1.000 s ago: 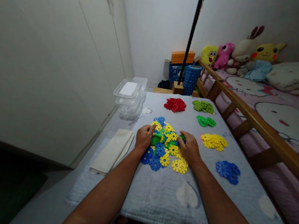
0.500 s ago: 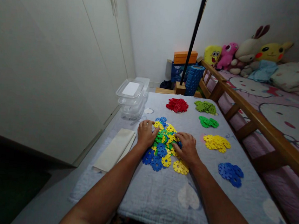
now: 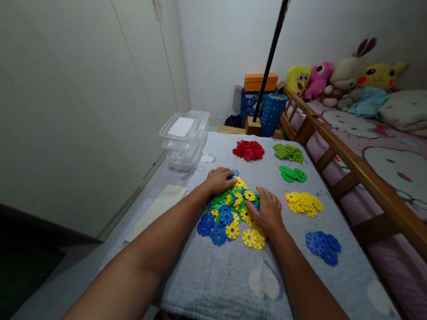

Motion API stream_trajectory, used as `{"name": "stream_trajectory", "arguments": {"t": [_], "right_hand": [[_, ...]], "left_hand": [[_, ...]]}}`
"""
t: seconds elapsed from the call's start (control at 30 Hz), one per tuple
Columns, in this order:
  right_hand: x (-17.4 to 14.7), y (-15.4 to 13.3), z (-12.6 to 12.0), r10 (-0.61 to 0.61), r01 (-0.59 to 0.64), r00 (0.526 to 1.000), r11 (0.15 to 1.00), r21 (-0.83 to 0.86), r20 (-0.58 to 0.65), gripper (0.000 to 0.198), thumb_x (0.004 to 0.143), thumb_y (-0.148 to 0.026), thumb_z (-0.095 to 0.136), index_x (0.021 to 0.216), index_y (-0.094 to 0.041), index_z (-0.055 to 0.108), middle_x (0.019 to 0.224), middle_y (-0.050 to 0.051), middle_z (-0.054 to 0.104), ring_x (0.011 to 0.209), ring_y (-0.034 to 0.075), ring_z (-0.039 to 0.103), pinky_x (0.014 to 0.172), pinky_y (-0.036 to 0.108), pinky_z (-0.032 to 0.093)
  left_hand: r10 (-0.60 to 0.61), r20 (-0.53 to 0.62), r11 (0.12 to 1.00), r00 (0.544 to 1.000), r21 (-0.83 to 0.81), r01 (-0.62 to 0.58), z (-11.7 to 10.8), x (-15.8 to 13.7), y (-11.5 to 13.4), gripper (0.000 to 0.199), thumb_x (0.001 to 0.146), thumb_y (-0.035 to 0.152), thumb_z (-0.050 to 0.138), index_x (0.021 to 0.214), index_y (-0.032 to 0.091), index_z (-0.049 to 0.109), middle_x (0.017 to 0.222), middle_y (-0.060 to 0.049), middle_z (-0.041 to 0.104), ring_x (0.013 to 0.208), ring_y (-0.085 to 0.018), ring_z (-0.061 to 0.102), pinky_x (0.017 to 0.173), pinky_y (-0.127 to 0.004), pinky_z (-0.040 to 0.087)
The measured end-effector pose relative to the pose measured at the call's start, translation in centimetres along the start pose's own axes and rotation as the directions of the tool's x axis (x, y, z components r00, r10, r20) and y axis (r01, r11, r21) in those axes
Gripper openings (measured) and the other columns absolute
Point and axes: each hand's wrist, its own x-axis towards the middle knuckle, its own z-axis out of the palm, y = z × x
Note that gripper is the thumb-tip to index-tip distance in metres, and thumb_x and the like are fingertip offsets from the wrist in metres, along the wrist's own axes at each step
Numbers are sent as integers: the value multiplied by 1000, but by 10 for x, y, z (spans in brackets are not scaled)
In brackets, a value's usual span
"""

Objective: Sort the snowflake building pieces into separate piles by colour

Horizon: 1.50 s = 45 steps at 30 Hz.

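Note:
A mixed pile of blue, green and yellow notched plastic discs (image 3: 226, 214) lies on the cloth-covered table between my hands. My left hand (image 3: 220, 180) rests over the pile's far left part, fingers stretched out and covering some discs. At the pile's right edge is my right hand (image 3: 268, 210), its thumb and fingers apart and touching the discs. Neither hand has a disc visibly gripped. Sorted by colour, heaps of red discs (image 3: 249, 150), olive-green discs (image 3: 288, 152), green discs (image 3: 292, 174), yellow discs (image 3: 304, 203) and blue discs (image 3: 323, 247) lie farther back and to the right.
Stacked clear plastic containers (image 3: 180, 139) stand at the table's far left. A folded cream cloth (image 3: 159, 207) lies partly behind my left forearm. A wooden bed rail (image 3: 370, 182) runs along the right side, and a black pole (image 3: 271, 55) rises beyond the table.
My left hand has moved away from me and slightly right, from the pile's left side onto its far part. My right hand stays at the right edge. The view has shifted slightly.

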Motion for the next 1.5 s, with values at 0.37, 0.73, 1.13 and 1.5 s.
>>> {"name": "stream_trajectory", "arguments": {"t": [0.37,0.73,1.13,1.5], "right_hand": [[6,7,5,-100,82,995,926,368,29,56,91,-40,52,142,-17,47,136,16,59,124,28,55,105,47,44],[14,-4,13,-41,26,990,994,107,137,58,95,-50,48,144,-21,47,146,15,52,138,33,42,113,57,29],[73,-11,13,9,-72,992,866,495,127,47,94,-41,40,130,-18,60,134,13,62,126,25,54,111,43,39],[75,-21,-3,-172,-95,905,812,576,390,63,98,-45,36,152,-13,35,143,15,56,129,23,54,110,41,41]], "left_hand": [[97,144,986,985,-151,-75,-23,-70,30,74,81,58,67,144,25,47,158,-13,39,149,-37,26,119,-66,15],[-69,83,995,994,-61,75,15,-144,24,147,40,65,90,158,18,16,165,-27,5,151,-50,-2,119,-67,11],[23,-343,979,939,-180,-90,33,-102,12,100,71,52,78,151,19,29,151,-18,43,141,-33,40,117,-52,30],[-82,-196,991,977,-118,59,26,-112,16,122,60,71,78,155,20,22,163,-22,20,152,-43,14,120,-58,18]]}}
